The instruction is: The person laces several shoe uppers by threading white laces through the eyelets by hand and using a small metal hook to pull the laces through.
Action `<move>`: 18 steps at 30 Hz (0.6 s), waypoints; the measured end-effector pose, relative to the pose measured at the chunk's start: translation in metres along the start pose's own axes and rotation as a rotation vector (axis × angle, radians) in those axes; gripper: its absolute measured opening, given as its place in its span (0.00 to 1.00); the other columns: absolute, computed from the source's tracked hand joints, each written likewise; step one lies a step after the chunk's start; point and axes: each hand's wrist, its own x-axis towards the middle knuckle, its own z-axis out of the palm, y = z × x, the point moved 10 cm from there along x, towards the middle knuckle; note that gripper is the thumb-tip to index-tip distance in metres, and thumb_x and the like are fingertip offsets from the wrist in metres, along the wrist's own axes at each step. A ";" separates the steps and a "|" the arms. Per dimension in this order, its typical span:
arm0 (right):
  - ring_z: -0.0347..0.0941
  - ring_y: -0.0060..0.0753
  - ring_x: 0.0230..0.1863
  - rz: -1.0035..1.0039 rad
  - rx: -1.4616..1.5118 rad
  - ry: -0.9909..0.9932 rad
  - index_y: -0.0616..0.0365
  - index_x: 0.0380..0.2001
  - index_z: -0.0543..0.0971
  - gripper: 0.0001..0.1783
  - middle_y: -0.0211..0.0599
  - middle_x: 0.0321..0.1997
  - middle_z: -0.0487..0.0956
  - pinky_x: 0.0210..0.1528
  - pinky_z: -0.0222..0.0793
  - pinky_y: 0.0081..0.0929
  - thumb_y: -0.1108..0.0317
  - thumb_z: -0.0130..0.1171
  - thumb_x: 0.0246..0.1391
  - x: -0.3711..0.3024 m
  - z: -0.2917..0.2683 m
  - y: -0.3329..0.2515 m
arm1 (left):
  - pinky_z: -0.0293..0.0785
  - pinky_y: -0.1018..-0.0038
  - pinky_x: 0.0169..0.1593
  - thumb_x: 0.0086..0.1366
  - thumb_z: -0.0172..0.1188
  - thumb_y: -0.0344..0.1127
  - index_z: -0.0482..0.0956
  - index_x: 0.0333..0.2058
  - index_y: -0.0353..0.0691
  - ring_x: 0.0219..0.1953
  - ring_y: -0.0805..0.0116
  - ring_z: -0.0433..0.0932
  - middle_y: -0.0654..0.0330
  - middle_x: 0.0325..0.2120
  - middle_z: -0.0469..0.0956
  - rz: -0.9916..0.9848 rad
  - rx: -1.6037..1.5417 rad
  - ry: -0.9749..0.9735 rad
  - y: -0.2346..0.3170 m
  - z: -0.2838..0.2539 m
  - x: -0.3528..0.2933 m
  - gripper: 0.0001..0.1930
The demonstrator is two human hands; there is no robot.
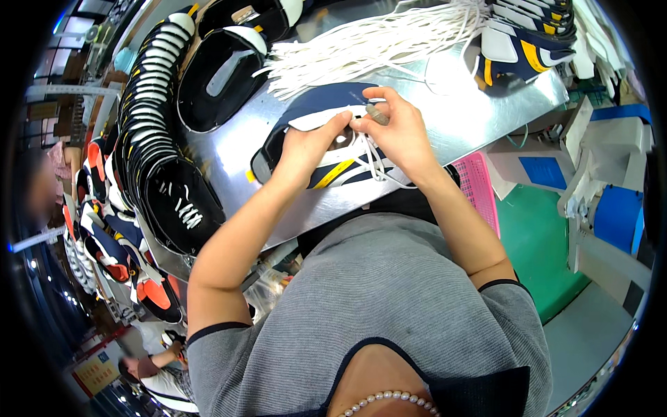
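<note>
A navy, white and yellow shoe upper (pixel 316 104) lies on the metal table in front of me. White laces (pixel 372 156) run through its eyelet area and trail toward me. My left hand (pixel 309 146) is closed on the upper, with thumb and fingers at the eyelet edge and part of the hand inside the opening. My right hand (pixel 399 128) is closed beside it, around a small tool with a short tan grip (pixel 377 114). The tool's tip is too fine to make out. The right thumb and index finger meet near the lace, close to the left fingertips.
Loose white laces (pixel 361 48) lie in a heap on the far side of the metal table (pixel 240 149). Nested shoe uppers (pixel 149 104) line the left edge; more uppers (pixel 517 48) stand at the far right. A pink basket (pixel 476 187) is below the right edge.
</note>
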 end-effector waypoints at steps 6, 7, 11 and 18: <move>0.81 0.48 0.42 -0.057 -0.096 -0.036 0.60 0.51 0.76 0.27 0.46 0.37 0.84 0.48 0.73 0.39 0.61 0.71 0.49 -0.009 -0.001 -0.015 | 0.76 0.78 0.41 0.63 0.68 0.36 0.82 0.44 0.33 0.38 0.76 0.81 0.61 0.38 0.84 0.181 0.118 0.096 0.014 -0.001 -0.018 0.14; 0.81 0.48 0.41 -0.105 -0.066 -0.038 0.61 0.50 0.76 0.25 0.46 0.36 0.84 0.47 0.74 0.39 0.62 0.69 0.51 -0.012 -0.003 -0.020 | 0.76 0.77 0.42 0.63 0.68 0.35 0.82 0.44 0.33 0.38 0.76 0.81 0.61 0.38 0.84 0.186 0.128 0.096 0.015 -0.001 -0.019 0.14; 0.81 0.49 0.37 -0.213 0.006 -0.099 0.61 0.44 0.75 0.16 0.47 0.33 0.83 0.43 0.74 0.40 0.63 0.63 0.58 -0.021 -0.014 -0.028 | 0.77 0.77 0.40 0.63 0.68 0.33 0.83 0.41 0.31 0.36 0.74 0.83 0.60 0.34 0.85 0.310 0.140 0.173 0.021 -0.005 -0.025 0.12; 0.81 0.47 0.33 -0.275 -0.276 -0.173 0.56 0.37 0.78 0.10 0.40 0.28 0.83 0.37 0.73 0.43 0.61 0.60 0.60 -0.019 -0.012 -0.037 | 0.77 0.76 0.41 0.63 0.68 0.34 0.82 0.42 0.30 0.37 0.74 0.82 0.58 0.37 0.85 0.355 0.159 0.168 0.024 -0.003 -0.028 0.14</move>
